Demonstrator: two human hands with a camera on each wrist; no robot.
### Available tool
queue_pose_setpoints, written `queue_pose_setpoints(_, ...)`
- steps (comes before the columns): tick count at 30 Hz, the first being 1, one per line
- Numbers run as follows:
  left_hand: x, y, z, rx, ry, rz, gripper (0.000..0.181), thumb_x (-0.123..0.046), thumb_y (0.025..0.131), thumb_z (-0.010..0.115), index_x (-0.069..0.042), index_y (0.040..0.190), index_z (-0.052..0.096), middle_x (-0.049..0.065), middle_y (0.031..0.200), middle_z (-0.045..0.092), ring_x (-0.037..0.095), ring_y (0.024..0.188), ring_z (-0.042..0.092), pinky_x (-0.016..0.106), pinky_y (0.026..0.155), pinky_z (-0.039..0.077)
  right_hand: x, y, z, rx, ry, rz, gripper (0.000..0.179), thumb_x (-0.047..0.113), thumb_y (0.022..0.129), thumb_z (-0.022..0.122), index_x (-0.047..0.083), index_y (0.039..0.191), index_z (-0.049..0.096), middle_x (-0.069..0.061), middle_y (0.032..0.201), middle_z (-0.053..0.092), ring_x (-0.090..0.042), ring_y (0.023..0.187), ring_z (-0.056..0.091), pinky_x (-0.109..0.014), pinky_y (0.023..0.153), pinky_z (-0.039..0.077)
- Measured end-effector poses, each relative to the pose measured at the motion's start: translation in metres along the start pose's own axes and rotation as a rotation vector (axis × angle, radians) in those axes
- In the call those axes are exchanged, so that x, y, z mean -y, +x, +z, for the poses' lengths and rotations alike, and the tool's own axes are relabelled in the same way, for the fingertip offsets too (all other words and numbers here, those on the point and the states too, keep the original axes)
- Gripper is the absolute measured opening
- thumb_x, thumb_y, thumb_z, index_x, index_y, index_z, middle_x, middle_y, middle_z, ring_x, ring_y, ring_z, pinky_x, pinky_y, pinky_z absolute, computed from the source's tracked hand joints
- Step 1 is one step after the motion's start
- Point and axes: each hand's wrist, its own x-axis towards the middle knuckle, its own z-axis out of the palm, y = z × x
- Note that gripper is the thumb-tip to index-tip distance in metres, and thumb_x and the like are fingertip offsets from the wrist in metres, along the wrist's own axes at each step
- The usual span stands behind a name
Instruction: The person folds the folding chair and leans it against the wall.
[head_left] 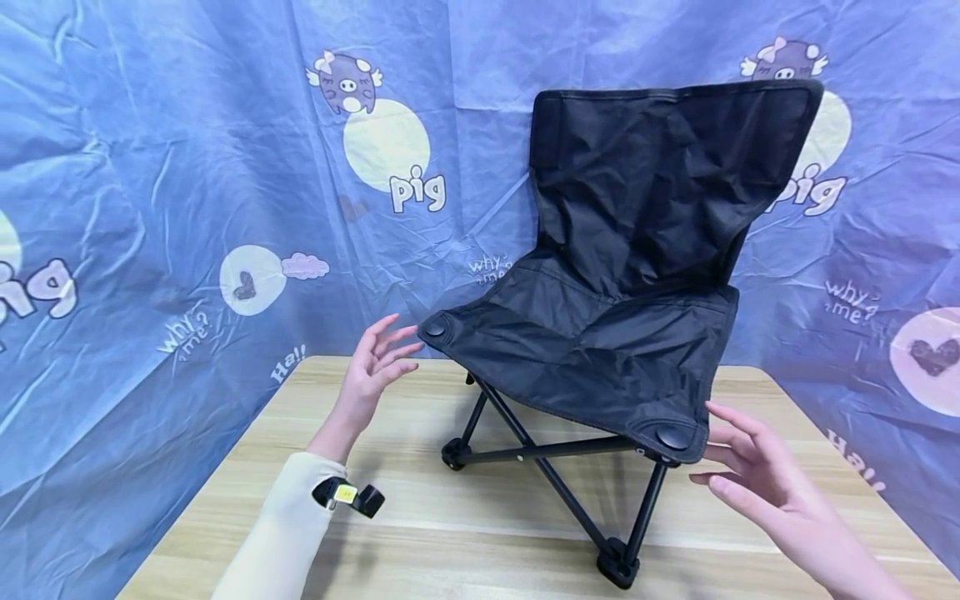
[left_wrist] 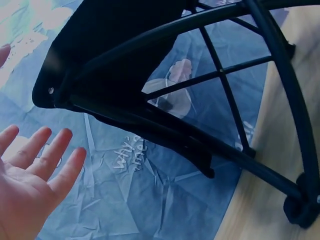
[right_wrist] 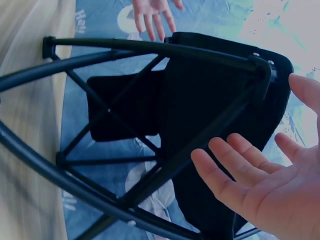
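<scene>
A black folding camp chair (head_left: 600, 325) stands unfolded on the wooden table, its fabric seat and tall backrest (head_left: 645, 183) spread over crossed dark tube legs (head_left: 555, 475). Beside the seat's left front corner is my left hand (head_left: 372, 371), fingers loosely extended and holding nothing; the left wrist view shows a gap between its fingertips and that corner. My right hand (head_left: 765, 475) is at the right front corner, fingers spread and slightly bent around the outside of it. In the right wrist view this hand (right_wrist: 260, 185) has its palm turned to the chair's frame, gripping nothing.
The light wooden table (head_left: 405, 533) carries the chair's feet, one foot (head_left: 618, 562) near the front. Behind and around hangs a wrinkled blue curtain (head_left: 187, 167) with pig prints. A black strap with a small device (head_left: 348, 494) is on the left wrist.
</scene>
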Motion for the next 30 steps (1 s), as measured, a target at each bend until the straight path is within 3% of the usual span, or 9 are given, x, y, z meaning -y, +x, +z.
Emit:
queue_pose_setpoints(6, 0.005, 0.017, 0.002, 0.023, -0.096, -0.100, 0.065, -0.008, 0.092, 0.055, 0.002, 0.150, 0.027, 0.027, 0.144, 0.040, 0.021, 0.113, 0.062, 0.038, 0.091, 0.056, 0.006, 0.003, 0.008, -0.056, -0.006, 0.072, 0.072, -0.030, 0.090, 0.035, -0.004, 0.154, 0.015, -0.006, 0.135, 0.056, -0.015, 0.116, 0.061, -0.028, 0.089, 0.056)
queue_pose_setpoints(13, 0.006, 0.029, 0.007, 0.039, -0.143, -0.130, 0.066, -0.005, 0.092, 0.054, 0.004, 0.151, 0.025, 0.031, 0.147, 0.036, 0.020, 0.109, 0.063, 0.038, 0.091, 0.056, 0.006, 0.005, 0.013, -0.079, 0.120, 0.019, 0.070, -0.031, 0.090, 0.033, -0.005, 0.153, 0.016, -0.010, 0.135, 0.057, -0.022, 0.110, 0.065, -0.029, 0.091, 0.055)
queue_pose_setpoints(22, 0.006, 0.035, 0.010, 0.018, -0.180, -0.193, 0.058, 0.002, 0.092, 0.051, 0.003, 0.148, 0.036, 0.009, 0.127, 0.057, 0.019, 0.102, 0.065, 0.037, 0.085, 0.058, 0.004, 0.009, 0.021, -0.205, 0.157, -0.007, 0.058, -0.030, 0.090, 0.039, -0.008, 0.144, 0.035, -0.007, 0.125, 0.065, -0.020, 0.102, 0.069, -0.026, 0.090, 0.055)
queue_pose_setpoints(27, 0.006, 0.036, 0.014, 0.017, -0.203, -0.210, 0.057, 0.008, 0.094, 0.050, 0.004, 0.149, 0.034, 0.007, 0.121, 0.059, 0.019, 0.101, 0.066, 0.037, 0.086, 0.058, 0.003, 0.011, 0.025, -0.233, 0.185, -0.016, 0.056, -0.031, 0.089, 0.038, -0.007, 0.140, 0.043, -0.004, 0.125, 0.064, -0.018, 0.103, 0.068, -0.027, 0.091, 0.055)
queue_pose_setpoints(30, 0.007, 0.036, 0.015, 0.010, -0.210, -0.221, 0.060, 0.011, 0.095, 0.048, 0.005, 0.151, 0.030, 0.007, 0.122, 0.059, 0.019, 0.101, 0.066, 0.037, 0.087, 0.058, -0.002, 0.011, 0.026, -0.232, 0.288, -0.067, 0.055, -0.033, 0.088, 0.035, -0.009, 0.137, 0.046, -0.011, 0.128, 0.062, -0.023, 0.107, 0.067, -0.027, 0.094, 0.053)
